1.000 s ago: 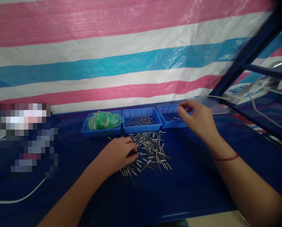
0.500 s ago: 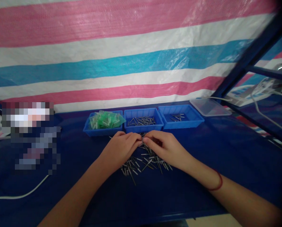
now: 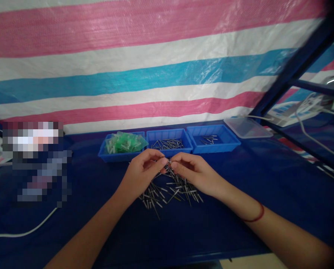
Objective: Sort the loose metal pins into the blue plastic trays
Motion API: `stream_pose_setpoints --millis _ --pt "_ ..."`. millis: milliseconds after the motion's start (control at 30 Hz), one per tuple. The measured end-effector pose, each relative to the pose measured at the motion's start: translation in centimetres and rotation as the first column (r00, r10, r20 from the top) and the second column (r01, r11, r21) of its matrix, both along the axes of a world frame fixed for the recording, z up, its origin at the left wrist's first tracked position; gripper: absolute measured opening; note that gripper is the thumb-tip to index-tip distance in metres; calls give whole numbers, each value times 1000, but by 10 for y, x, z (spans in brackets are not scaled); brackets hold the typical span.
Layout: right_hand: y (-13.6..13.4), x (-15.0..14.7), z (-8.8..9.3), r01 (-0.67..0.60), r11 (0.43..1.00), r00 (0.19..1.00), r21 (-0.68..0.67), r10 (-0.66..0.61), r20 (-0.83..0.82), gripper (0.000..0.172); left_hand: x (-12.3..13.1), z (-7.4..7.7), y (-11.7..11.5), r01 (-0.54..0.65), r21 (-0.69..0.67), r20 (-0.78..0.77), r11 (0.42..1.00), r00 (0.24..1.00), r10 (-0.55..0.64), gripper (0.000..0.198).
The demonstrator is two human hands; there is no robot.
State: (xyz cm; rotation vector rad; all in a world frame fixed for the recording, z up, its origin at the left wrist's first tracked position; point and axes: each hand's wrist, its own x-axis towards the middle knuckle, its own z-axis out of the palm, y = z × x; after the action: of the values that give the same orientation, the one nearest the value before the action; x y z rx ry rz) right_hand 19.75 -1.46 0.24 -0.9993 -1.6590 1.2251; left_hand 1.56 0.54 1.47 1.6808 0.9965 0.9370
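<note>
A loose heap of blind rivets (image 3: pixel 187 189), thin dark pins with silvery ends, lies spread on the blue table top under and in front of both hands. Over the heap's far part, my left hand (image 3: pixel 140 172) has its thumb and fingers pinched together; what is in them is too small to make out. Close beside it, fingertips almost meeting, my right hand (image 3: pixel 198 173) is closed in a pinch, with a shiny bit of a rivet (image 3: pixel 169 161) at its fingertips. The hands partly cover the heap.
Behind the hands stand three blue bins in a row: the left bin (image 3: pixel 104 156) with green-and-clear plastic packets (image 3: pixel 125 142), the middle bin (image 3: pixel 186 139) with rivets, the right bin (image 3: pixel 228 139) with several rivets. A clear lid (image 3: pixel 248 127) lies at right, a white cable (image 3: pixel 24 235) at left.
My left hand has turned and lifted slightly, so its thumb now shows at the pinch. My right hand has shifted a little left, still pinched. The bins stay put.
</note>
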Motion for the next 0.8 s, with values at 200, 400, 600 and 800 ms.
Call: stream_pose_setpoints --millis 200,400,600,800 --pt "1 0 0 6 1000 1000 23 -6 -11 21 0 6 -2 9 28 -36 1000 999 -7 17" --pt "3 0 -3 75 996 995 43 -72 -63 15 -1 3 0 -6 105 -74 994 997 14 15" --pt "2 2 -2 208 974 977 87 -202 -74 17 -4 -1 3 14 161 -192 987 981 17 17" --pt "-1 6 5 236 860 925 452 -341 167 18 -5 -4 4 144 305 -462 942 887 14 18"
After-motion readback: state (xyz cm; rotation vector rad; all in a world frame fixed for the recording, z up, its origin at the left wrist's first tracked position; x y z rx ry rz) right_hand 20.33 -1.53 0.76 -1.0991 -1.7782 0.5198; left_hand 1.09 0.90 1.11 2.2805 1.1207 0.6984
